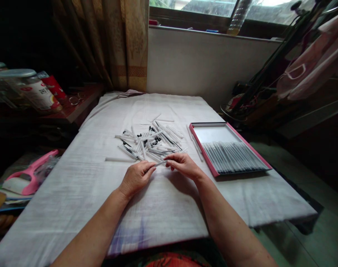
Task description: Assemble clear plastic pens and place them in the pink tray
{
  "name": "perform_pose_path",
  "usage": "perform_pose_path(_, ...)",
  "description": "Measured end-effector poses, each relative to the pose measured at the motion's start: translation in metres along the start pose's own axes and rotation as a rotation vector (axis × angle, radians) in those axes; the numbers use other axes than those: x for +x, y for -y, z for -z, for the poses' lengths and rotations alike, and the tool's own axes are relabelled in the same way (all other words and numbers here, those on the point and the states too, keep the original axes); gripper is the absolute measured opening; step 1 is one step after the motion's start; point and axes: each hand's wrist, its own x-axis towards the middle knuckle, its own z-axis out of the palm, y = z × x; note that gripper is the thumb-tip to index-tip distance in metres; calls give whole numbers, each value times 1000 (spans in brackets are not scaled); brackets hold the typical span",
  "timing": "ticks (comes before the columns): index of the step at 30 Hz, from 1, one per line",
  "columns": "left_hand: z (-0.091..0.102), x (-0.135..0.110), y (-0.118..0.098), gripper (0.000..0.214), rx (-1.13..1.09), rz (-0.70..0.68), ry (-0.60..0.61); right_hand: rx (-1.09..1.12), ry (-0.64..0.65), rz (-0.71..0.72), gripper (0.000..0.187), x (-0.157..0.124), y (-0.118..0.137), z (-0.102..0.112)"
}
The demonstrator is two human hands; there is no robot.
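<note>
A slim greyish pen spans the gap between my two hands at the near edge of a loose pile. My left hand is closed, with thumb and fingers pinching the pen's left end. At its right end, the fingertips of my right hand grip it, partly hiding that end. Just beyond lies the pile of white pen barrels, mixed with small black caps and thin dark refills. On the right, a pink-edged box holds a row of pens with dark ends toward me.
A white cloth covers the table. Loose white barrels lie along the box's left side. Jars and glasses rest on a side table at left, above a pink-handled object. A curtain hangs behind.
</note>
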Motion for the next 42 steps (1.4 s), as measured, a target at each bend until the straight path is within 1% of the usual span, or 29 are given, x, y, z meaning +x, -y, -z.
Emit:
perform_pose_path(10,-1,1,-2,23,3,-6,25,-15,28,-5,33,1,-2,2)
perform_pose_path(15,0,0,-3,24,-9,9,37,-17,48,-1,31,0,0,1)
perform_pose_path(19,-4,2,-4,23,-64,27,-18,31,15,17,28,1,5,-3)
perform_pose_path(23,-9,7,-9,24,-175,66,-124,112,-92,79,31,3,11,-11)
perform_pose_path(25,-11,9,-11,26,-231,78,-152,139,-121,89,34,5,11,-17)
perform_pose_path(29,-11,10,-9,27,-284,78,-137,135,-80,100,33,8,10,-27)
perform_pose_path(30,-11,9,-7,27,-283,84,-131,140,-98,106,34,8,10,-27)
perform_pose_path(32,-11,8,-3,28,-266,106,-135,165,-184,124,38,8,12,-23)
perform_pose_path(35,-11,6,3,29,-231,140,-147,181,-400,194,40,4,20,-3)
perform_pose_path(37,-10,5,5,29,-212,146,-133,128,-568,267,41,-1,29,21)
perform_pose_path(40,-8,5,6,28,-185,132,-112,-49,-809,356,46,-13,41,73)
perform_pose_path(42,-7,5,5,28,-161,110,-99,-267,-913,356,49,-22,47,114)
